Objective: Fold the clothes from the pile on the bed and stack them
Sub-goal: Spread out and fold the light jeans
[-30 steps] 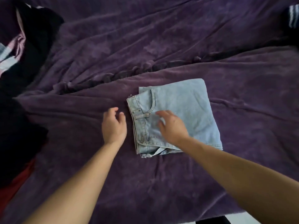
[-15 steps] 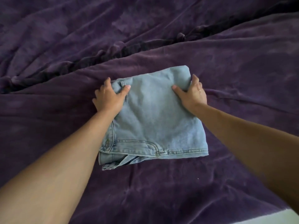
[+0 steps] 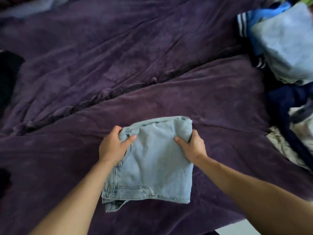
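Note:
Folded light-blue denim jeans (image 3: 152, 160) sit in front of me over the purple bedspread (image 3: 152, 65). My left hand (image 3: 113, 146) grips their left side near the far corner, thumb on top and fingers underneath. My right hand (image 3: 193, 146) grips the right side the same way. The far edge of the jeans bunches up between my hands. At the right edge lies a stack of clothes (image 3: 286, 41) topped by a light-blue piece, with blue and white-striped fabric under it.
Dark clothing (image 3: 8, 73) lies at the left edge of the bed. More garments, navy and pale patterned (image 3: 293, 126), spread along the right side below the stack. The bed's near edge shows at the bottom right.
Both hands went from resting beside the flat jeans to gripping their two sides. The jeans' far edge is now bunched and raised. The view swung right, bringing the stack into sight.

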Action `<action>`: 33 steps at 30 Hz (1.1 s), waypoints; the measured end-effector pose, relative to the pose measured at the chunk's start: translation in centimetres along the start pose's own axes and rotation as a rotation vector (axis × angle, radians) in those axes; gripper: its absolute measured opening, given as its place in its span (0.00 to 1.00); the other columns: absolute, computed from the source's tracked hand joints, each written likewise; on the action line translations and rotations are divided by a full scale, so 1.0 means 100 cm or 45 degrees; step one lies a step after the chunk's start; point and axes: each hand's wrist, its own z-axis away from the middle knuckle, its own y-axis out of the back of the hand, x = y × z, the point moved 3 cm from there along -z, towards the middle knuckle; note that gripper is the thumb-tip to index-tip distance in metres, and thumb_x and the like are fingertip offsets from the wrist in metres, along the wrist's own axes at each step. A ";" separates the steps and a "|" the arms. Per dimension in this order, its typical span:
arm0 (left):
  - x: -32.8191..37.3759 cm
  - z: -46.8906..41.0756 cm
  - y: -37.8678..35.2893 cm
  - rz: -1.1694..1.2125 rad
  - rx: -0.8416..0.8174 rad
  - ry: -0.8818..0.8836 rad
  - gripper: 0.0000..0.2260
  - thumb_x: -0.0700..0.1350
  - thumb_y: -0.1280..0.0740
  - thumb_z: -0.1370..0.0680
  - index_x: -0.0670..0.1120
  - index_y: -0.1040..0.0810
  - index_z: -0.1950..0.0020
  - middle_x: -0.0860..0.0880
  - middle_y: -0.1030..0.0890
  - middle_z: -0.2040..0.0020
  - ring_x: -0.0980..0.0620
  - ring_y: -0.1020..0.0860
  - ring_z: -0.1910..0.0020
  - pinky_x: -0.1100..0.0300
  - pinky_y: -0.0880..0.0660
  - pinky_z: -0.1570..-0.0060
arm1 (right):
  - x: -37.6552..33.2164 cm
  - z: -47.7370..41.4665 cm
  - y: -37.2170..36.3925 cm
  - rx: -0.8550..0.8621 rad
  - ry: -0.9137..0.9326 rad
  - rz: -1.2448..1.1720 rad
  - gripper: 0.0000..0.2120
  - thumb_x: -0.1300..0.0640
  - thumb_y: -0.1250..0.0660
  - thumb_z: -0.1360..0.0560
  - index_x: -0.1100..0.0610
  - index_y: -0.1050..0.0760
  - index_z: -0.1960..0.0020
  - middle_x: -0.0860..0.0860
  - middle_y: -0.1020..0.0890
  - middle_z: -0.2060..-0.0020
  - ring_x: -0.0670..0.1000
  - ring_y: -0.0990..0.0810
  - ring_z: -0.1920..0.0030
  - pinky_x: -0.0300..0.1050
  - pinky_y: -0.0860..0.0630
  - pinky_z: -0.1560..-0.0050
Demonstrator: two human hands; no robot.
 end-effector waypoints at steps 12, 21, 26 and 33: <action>0.122 0.152 -0.001 0.243 0.007 -0.383 0.16 0.58 0.28 0.30 0.50 0.30 0.59 0.54 0.20 0.64 0.45 0.21 0.60 0.50 0.26 0.60 | 0.060 0.139 0.168 0.343 0.130 -0.196 0.20 0.41 0.28 0.31 0.51 0.29 0.47 0.44 0.21 0.55 0.48 0.22 0.53 0.49 0.24 0.51; 0.261 0.221 -0.013 0.420 0.020 -0.546 0.15 0.56 0.27 0.30 0.48 0.29 0.60 0.54 0.21 0.65 0.49 0.22 0.62 0.53 0.27 0.61 | 0.080 0.184 0.318 0.595 0.201 -0.212 0.24 0.40 0.28 0.31 0.50 0.30 0.41 0.47 0.22 0.50 0.52 0.23 0.50 0.50 0.26 0.51; 0.347 0.228 -0.054 0.528 -0.070 -0.468 0.17 0.57 0.27 0.30 0.46 0.28 0.59 0.51 0.20 0.63 0.48 0.22 0.61 0.53 0.28 0.61 | 0.090 0.163 0.415 0.682 0.207 -0.130 0.27 0.38 0.29 0.31 0.47 0.32 0.37 0.46 0.23 0.49 0.52 0.24 0.48 0.49 0.28 0.50; 0.466 0.196 -0.150 0.683 -0.223 -0.271 0.16 0.55 0.26 0.29 0.44 0.26 0.58 0.48 0.20 0.62 0.47 0.21 0.60 0.52 0.25 0.57 | 0.100 0.068 0.550 0.621 0.121 0.297 0.31 0.36 0.31 0.30 0.50 0.35 0.33 0.53 0.21 0.42 0.58 0.22 0.44 0.52 0.26 0.48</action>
